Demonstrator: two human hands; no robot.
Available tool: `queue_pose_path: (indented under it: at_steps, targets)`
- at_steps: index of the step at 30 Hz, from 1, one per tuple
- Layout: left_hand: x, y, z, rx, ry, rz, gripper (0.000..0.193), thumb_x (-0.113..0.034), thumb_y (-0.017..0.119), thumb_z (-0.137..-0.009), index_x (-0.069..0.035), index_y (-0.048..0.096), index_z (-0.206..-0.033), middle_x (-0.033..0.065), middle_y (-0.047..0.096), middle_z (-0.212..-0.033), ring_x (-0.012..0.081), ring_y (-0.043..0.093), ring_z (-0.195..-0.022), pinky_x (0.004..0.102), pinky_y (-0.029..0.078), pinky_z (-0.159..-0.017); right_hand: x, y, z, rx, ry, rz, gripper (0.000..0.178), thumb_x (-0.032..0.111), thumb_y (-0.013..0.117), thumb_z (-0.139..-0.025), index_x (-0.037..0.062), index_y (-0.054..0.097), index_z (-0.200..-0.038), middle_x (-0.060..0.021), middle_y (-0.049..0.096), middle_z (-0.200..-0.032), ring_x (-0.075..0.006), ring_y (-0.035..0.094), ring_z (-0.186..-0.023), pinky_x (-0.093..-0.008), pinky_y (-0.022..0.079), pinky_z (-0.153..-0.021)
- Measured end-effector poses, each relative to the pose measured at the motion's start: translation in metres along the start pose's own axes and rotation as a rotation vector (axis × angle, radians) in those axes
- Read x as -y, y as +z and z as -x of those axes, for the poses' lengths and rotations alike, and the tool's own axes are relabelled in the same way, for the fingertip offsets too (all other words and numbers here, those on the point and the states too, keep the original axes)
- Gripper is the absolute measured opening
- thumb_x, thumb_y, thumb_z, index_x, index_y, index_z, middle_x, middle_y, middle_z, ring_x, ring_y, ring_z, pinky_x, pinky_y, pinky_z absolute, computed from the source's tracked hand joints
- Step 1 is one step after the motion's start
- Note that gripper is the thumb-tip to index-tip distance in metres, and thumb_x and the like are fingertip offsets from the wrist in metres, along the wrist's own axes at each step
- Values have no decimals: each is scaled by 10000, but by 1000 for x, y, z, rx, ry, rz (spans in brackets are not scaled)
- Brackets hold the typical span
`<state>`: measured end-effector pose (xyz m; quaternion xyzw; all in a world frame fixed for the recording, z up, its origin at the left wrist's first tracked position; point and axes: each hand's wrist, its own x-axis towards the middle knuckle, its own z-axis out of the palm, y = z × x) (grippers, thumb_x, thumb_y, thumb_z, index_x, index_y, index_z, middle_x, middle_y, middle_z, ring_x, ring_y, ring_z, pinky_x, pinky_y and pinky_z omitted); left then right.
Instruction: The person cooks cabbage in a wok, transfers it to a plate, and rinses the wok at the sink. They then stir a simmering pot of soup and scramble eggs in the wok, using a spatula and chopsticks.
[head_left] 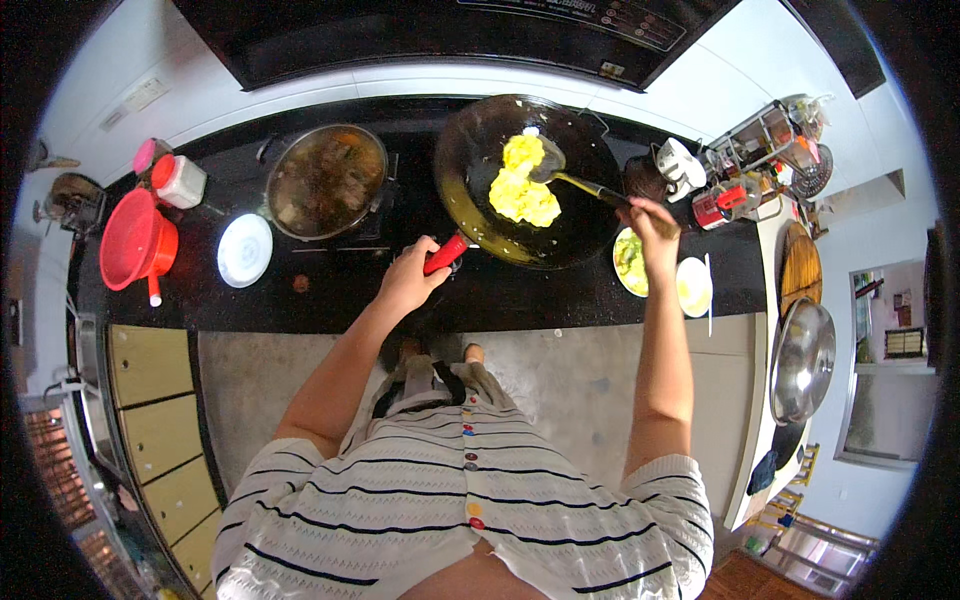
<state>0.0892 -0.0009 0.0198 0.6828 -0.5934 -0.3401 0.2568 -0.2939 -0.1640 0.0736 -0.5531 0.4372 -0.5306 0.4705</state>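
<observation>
A large black wok (575,220) rests on the stove in front of me, tilted a little toward its red handle. My left hand (407,278) is wrapped round that red handle (446,254). Inside the wok lies a clump of yellow scrambled egg (524,196), left of its middle. My right hand (652,222) grips the handle of a spatula (590,186), whose metal blade touches the egg's right side. Below my right wrist stand a bowl of chopped green food (630,262) and a white bowl with something yellow (692,287), a chopstick lying along its edge.
Left of the wok stands a pot of brown broth (328,182). A white plate (245,250), a red colander (138,240) and a lidded jar (180,182) sit further left. On the right are a white mug (680,167), a rack (765,140) and a steel lid (803,362). A black hood (450,40) hangs above.
</observation>
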Motion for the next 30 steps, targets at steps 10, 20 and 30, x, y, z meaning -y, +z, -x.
queue_pose_path:
  at_steps: [10, 20, 30]
  targets:
    - [3, -1, 2, -23, 10, -15, 447, -279, 719, -786, -88, 457, -1094, 174, 591, -1020, 374, 587, -930, 445, 463, -778, 46, 48, 6, 65, -287, 115, 115, -26, 579, -877, -32, 634, -977, -150, 613, -1086, -228, 639, -912, -315, 540, -829]
    - [2, 5, -3, -59, 43, -9, 411, -281, 724, -779, -88, 477, -1044, 181, 603, -975, 381, 589, -916, 447, 466, -771, 130, 141, 65, 767, -722, 1073, 239, 46, 598, -711, 67, 651, -943, -111, 586, -1114, -302, 629, -937, -362, 526, -804]
    - [-3, -2, 0, -33, 8, -13, 412, -288, 727, -774, -80, 482, -1032, 189, 609, -980, 377, 595, -922, 444, 472, -779, 140, 114, 74, 391, -588, 737, 130, 2, 623, -792, 45, 670, -906, -127, 600, -1141, -261, 631, -969, -334, 528, -788]
